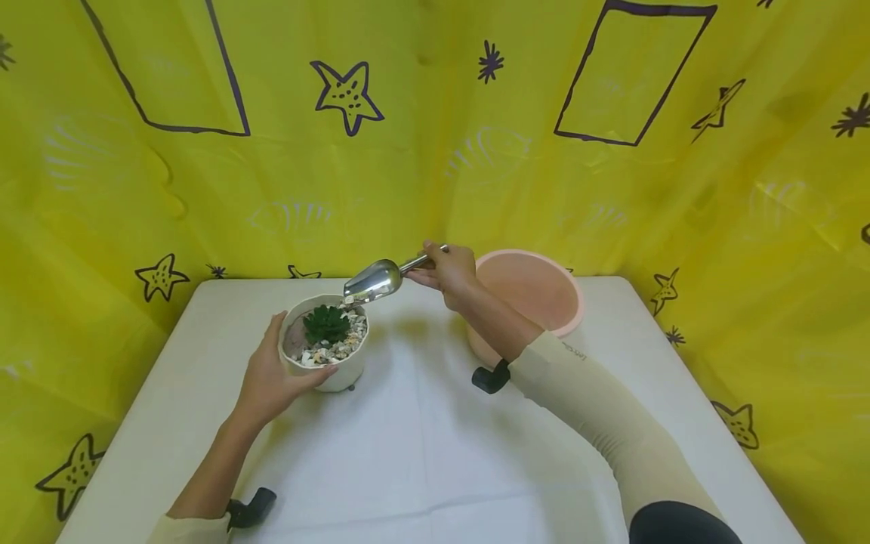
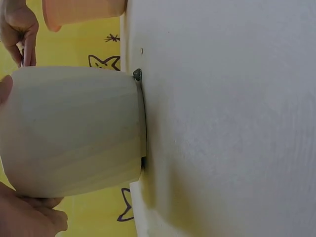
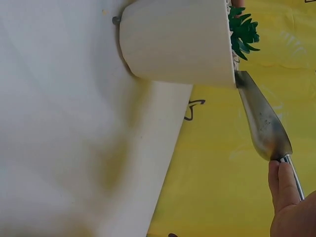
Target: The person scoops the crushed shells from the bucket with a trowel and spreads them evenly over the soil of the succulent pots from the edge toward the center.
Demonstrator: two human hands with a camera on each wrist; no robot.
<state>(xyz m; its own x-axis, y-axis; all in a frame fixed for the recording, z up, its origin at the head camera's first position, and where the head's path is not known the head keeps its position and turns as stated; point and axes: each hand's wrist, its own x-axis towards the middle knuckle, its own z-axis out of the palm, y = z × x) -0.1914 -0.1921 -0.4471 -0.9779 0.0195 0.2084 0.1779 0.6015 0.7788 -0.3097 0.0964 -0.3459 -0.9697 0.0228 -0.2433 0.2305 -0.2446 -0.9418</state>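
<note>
A white plant pot [image 1: 347,370] stands on the table at left, holding a green succulent [image 1: 327,324] and pale pebbles [image 1: 333,351]. My left hand [image 1: 268,381] grips its side, thumb along the near wall and fingers around the far left. In my right hand [image 1: 451,276] is the handle of a shiny metal scoop [image 1: 374,281]. The scoop tilts down to the left, its mouth right at the pot's far right rim, with a few pebbles at the lip. Seen from the right wrist, the scoop [image 3: 266,123] meets the rim beside the succulent [image 3: 243,34].
Behind my right forearm stands a round pink tub [image 1: 578,302] with a wide rim. A white cloth covers the table [image 1: 421,453]. Yellow sheeting [image 1: 421,166] with drawn stars and fish hangs close behind the table's back edge. A small dark piece [image 2: 137,74] shows at the pot's base.
</note>
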